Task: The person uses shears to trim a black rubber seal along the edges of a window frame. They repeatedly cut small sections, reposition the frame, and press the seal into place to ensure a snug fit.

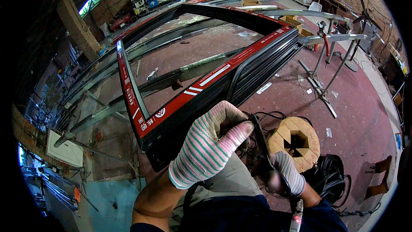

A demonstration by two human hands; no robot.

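My left hand [211, 144], in a white, pink and green striped knit glove, pinches a black rubber strip [233, 81] between thumb and fingertips. From the frame's side the strip bends over toward that hand, and a dark length runs down between my two hands. Lower right, my right hand [288, 174], gloved alike, is closed around that dark length; its thumb is blurred. Before me lies a large black window-like frame [266, 71] with red protective film on its top faces. Its grooved outer side is nearest my left hand.
Metal rails [189, 66] on legs bear the frame. A cardboard-wrapped ring [279, 135] and a coiled black strip [330, 174] lie at my right. Red-handled pliers [326, 45] hang near a metal stand [339, 73]. A fan [367, 15] stands far right.
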